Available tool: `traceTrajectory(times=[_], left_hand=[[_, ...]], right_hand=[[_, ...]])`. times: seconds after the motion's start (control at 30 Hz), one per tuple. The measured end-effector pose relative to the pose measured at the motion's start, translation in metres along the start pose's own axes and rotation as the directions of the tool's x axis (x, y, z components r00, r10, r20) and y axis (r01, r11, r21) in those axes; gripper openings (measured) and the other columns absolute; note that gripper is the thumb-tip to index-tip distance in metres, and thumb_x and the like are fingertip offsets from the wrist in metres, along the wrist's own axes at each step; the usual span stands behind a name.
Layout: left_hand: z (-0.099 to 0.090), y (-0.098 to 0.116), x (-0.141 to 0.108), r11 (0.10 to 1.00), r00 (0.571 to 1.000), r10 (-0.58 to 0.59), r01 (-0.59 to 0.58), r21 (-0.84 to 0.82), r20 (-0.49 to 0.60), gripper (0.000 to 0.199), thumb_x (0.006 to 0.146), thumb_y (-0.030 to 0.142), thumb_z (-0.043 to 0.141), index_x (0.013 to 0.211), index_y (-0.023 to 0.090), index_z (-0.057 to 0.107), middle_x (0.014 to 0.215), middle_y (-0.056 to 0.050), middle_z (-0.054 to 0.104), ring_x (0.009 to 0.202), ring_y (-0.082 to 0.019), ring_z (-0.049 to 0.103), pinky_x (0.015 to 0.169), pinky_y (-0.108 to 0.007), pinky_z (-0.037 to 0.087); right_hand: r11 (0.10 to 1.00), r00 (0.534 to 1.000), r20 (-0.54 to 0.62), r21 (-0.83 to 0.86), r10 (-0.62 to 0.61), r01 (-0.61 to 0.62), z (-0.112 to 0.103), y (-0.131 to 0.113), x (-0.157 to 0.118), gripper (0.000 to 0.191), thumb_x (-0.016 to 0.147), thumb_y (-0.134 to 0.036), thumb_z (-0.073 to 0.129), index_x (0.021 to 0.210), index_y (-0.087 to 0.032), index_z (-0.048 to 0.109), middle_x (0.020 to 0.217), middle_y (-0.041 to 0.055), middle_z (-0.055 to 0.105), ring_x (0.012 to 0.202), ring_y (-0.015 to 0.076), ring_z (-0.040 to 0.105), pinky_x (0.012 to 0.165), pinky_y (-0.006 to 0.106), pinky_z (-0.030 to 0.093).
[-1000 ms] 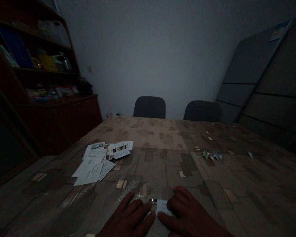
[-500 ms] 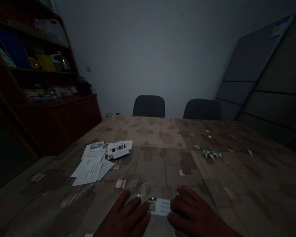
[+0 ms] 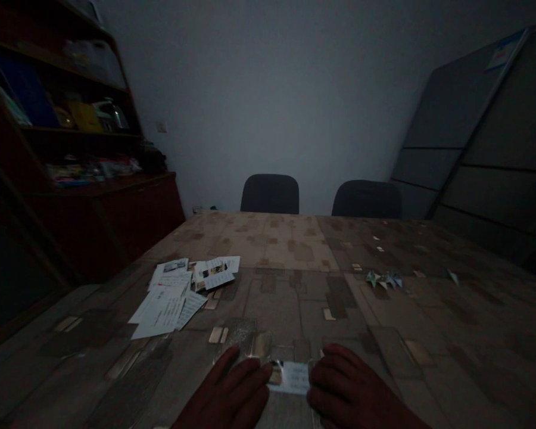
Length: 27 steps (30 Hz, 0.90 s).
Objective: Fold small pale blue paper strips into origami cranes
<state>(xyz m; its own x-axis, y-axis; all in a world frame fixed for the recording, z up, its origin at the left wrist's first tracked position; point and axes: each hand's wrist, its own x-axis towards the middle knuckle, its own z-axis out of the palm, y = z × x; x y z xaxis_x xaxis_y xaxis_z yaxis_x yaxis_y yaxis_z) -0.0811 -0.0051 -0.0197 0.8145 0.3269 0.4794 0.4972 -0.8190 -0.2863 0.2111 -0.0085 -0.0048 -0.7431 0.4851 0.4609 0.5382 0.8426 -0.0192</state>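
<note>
Close to the table's near edge, a narrow strip of printed paper [image 3: 290, 376] lies crosswise between my hands, with a dark picture at its left end and text on the right. My left hand [image 3: 234, 387] holds the left end under its bent fingers, the index finger reaching out past it. Around the right end, my right hand [image 3: 351, 381] has its fingers curled and close together. Both thumbs are hidden, and so are the strip's ends. A pile of loose printed sheets [image 3: 161, 310] lies to the left, beyond my left hand.
Small folded paper pieces [image 3: 384, 280] sit on the right of the patterned tablecloth [image 3: 290, 298], with another folded piece [image 3: 452, 276] farther right. Two dark chairs [image 3: 270, 193] stand behind the table. A loaded shelf unit [image 3: 93, 185] is at the left. The room is dim.
The hands and paper strip stay nearly in place; my right fingers have drawn slightly closer together. A bright glint now shows on the strip.
</note>
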Motion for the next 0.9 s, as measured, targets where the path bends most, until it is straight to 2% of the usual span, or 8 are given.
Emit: traceTrajectory(times=[0.1,0.13,0.27,0.33,0.47,0.57,0.73,0.9], left_hand=[[0.007,0.004,0.005,0.996,0.992,-0.07,0.064,-0.056,-0.108,0.038,0.101,0.046,0.038,0.102,0.018,0.064,0.115,-0.006,0.073,0.112,-0.022,0.058,0.113,-0.044,0.026],[0.009,0.004,0.006,0.994,0.991,-0.079,0.071,-0.077,-0.107,0.039,0.1,0.048,0.039,0.101,0.019,0.064,0.115,-0.005,0.072,0.111,-0.022,0.058,0.112,-0.044,0.027],[0.011,0.004,0.007,0.993,0.997,-0.071,0.071,-0.099,0.005,0.04,0.099,0.051,0.041,0.112,0.02,0.063,0.116,-0.002,0.07,0.11,-0.02,0.057,0.115,-0.043,0.019],[0.01,0.004,0.008,0.993,0.998,-0.063,0.063,-0.099,0.01,0.04,0.098,0.051,0.044,0.117,0.021,0.062,0.114,-0.002,0.07,0.107,-0.021,0.057,0.114,-0.044,0.02],[0.01,0.003,0.01,0.993,0.998,-0.055,0.054,-0.101,-0.01,0.036,0.095,0.051,0.05,0.115,0.024,0.062,0.11,-0.003,0.069,0.102,-0.022,0.057,0.11,-0.048,0.025],[0.012,0.003,0.01,0.995,0.999,-0.042,0.039,-0.087,-0.029,0.035,0.096,0.049,0.047,0.116,0.025,0.062,0.109,-0.003,0.069,0.101,-0.022,0.057,0.111,-0.05,0.021],[0.009,0.001,0.004,0.997,0.997,-0.052,0.049,-0.052,-0.056,0.039,0.101,0.048,0.037,0.114,0.025,0.065,0.114,-0.003,0.071,0.106,-0.023,0.056,0.114,-0.05,0.012],[-0.001,-0.006,-0.008,1.0,1.0,-0.002,0.002,-0.009,-0.012,0.045,0.098,0.053,0.039,0.124,0.024,0.061,0.122,-0.006,0.069,0.109,-0.025,0.059,0.105,-0.046,0.033]], right_hand=[[1.0,1.0,0.01,-0.005,0.001,-0.001,-0.002,-0.001,0.005,0.019,0.099,-0.031,0.047,0.092,-0.023,0.063,0.086,0.0016,0.07,0.081,0.0181,0.062,0.096,0.039,0.043],[1.0,1.0,0.014,-0.009,0.002,-0.002,-0.002,-0.002,0.008,0.02,0.099,-0.032,0.047,0.092,-0.023,0.063,0.084,0.0017,0.07,0.08,0.0184,0.061,0.093,0.039,0.044],[0.997,0.998,-0.016,-0.048,-0.058,0.057,0.002,-0.005,0.017,0.021,0.099,-0.032,0.046,0.107,-0.02,0.062,0.083,0.003,0.07,0.074,0.0192,0.059,0.078,0.036,0.047],[0.994,0.995,-0.035,-0.069,-0.092,0.09,0.005,-0.006,0.02,0.022,0.098,-0.034,0.048,0.107,-0.02,0.062,0.081,0.0026,0.069,0.071,0.0191,0.058,0.076,0.035,0.047],[0.992,0.996,0.028,-0.082,-0.089,0.091,0.008,-0.006,0.022,0.021,0.095,-0.038,0.054,0.104,-0.022,0.062,0.081,0.0018,0.068,0.072,0.0193,0.058,0.081,0.036,0.046],[0.991,0.994,0.049,-0.092,-0.097,0.101,0.007,-0.005,0.022,0.017,0.092,-0.036,0.058,0.103,-0.022,0.061,0.081,0.0004,0.068,0.072,0.0189,0.059,0.088,0.038,0.044],[0.996,0.998,0.015,-0.066,-0.059,0.06,0.006,-0.004,0.015,0.007,0.094,-0.023,0.055,0.094,-0.022,0.061,0.077,-0.0012,0.068,0.072,0.0164,0.059,0.098,0.038,0.039],[1.0,1.0,-0.01,-0.021,-0.021,0.02,0.005,-0.003,0.004,0.013,0.095,-0.015,0.051,0.093,-0.022,0.061,0.08,0.0003,0.07,0.075,0.0157,0.062,0.101,0.037,0.038]])
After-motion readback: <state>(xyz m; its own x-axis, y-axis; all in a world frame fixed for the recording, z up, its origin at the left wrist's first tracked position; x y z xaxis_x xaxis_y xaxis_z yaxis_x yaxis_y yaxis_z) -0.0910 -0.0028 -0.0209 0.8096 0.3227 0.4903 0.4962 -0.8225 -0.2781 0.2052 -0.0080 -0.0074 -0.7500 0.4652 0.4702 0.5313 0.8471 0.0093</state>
